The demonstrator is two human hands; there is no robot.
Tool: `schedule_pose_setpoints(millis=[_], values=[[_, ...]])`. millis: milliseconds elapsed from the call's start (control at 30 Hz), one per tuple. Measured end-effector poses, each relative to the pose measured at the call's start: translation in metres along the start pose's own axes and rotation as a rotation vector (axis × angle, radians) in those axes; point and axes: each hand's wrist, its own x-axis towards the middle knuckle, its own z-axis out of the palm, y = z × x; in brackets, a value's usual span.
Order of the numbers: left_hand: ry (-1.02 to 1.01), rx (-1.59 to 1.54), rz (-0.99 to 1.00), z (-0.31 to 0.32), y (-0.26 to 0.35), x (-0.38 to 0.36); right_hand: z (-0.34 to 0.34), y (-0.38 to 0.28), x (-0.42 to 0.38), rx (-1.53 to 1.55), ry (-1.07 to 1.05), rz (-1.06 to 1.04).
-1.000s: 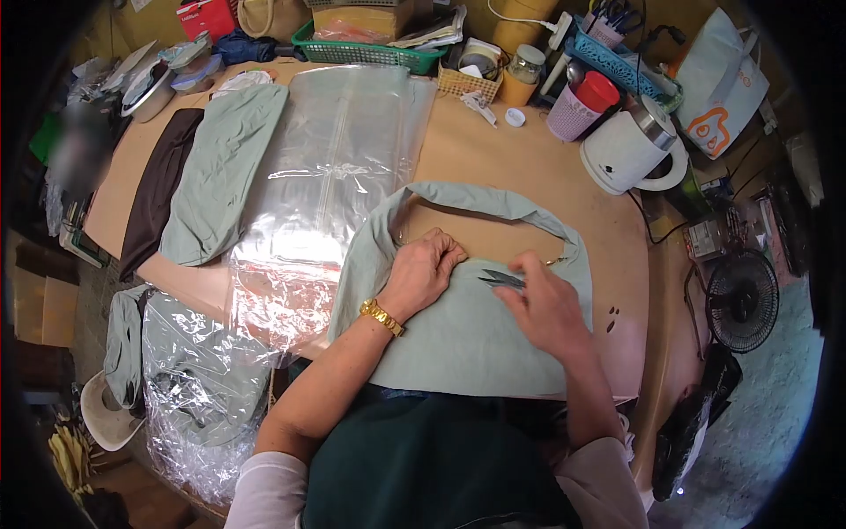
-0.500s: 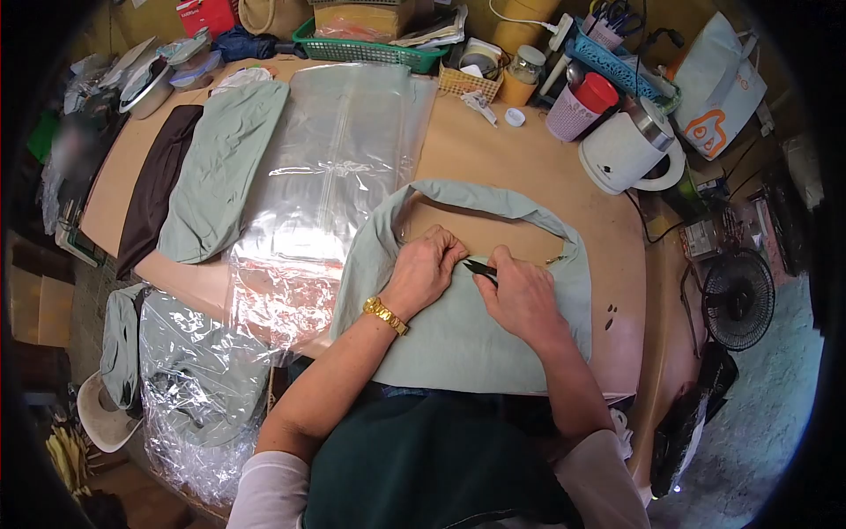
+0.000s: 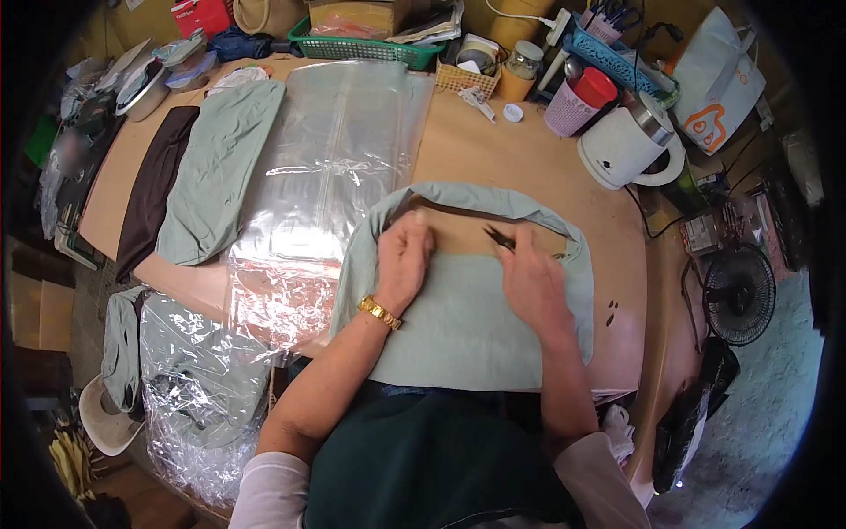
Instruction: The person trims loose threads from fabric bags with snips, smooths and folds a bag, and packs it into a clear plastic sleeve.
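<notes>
A pale green fabric piece (image 3: 458,326) with a looped strap lies flat in front of me, its opening showing the brown table. My left hand (image 3: 407,256), above a gold watch, has its fingers closed at the left end of the opening, by the base of the strap. Whatever those fingers pinch is hidden. Small black snips (image 3: 500,237) sit in my right hand (image 3: 534,278) near the right part of the opening, their tips pointing up and left over the table.
Clear plastic bags (image 3: 326,167) lie left of the fabric, beside another green piece (image 3: 220,167) and a dark brown one (image 3: 160,185). A white kettle (image 3: 621,145), a purple cup (image 3: 571,110) and a green basket (image 3: 366,51) stand toward the back.
My left hand has moved left along the opening, away from the snips. My right hand has shifted slightly right and up with the snips, so the hands are farther apart.
</notes>
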Motion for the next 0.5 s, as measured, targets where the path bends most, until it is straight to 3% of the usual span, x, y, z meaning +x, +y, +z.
schedule_pose_setpoints(millis=[67, 133, 167, 200, 267, 333, 400, 500], values=[[-0.035, -0.283, -0.115, 0.001, -0.003, 0.000, 0.001, 0.011, 0.004, 0.053, 0.059, -0.076], [0.076, 0.115, 0.064, 0.015, 0.007, 0.003, 0.005, 0.025, 0.005, 0.107, 0.119, -0.153], [-0.006, 0.373, 0.094, 0.016, 0.014, 0.002, 0.009, 0.033, 0.007, 0.081, -0.008, -0.118], [-0.006, 0.374, 0.096, 0.017, 0.023, 0.002, 0.010, 0.038, 0.008, 0.055, -0.134, -0.087], [-0.241, 0.680, 0.196, 0.020, 0.035, 0.001, 0.008, 0.045, 0.008, 0.147, -0.163, -0.096], [-0.275, 0.714, 0.176, 0.018, 0.037, 0.000, 0.010, 0.048, 0.005, 0.246, -0.194, -0.104], [-0.376, 0.850, 0.138, 0.014, 0.037, -0.003, 0.018, 0.046, -0.004, 0.264, -0.004, -0.166], [-0.286, 0.915, 0.098, 0.023, 0.046, -0.019, 0.017, 0.040, -0.013, 0.258, 0.031, -0.147]])
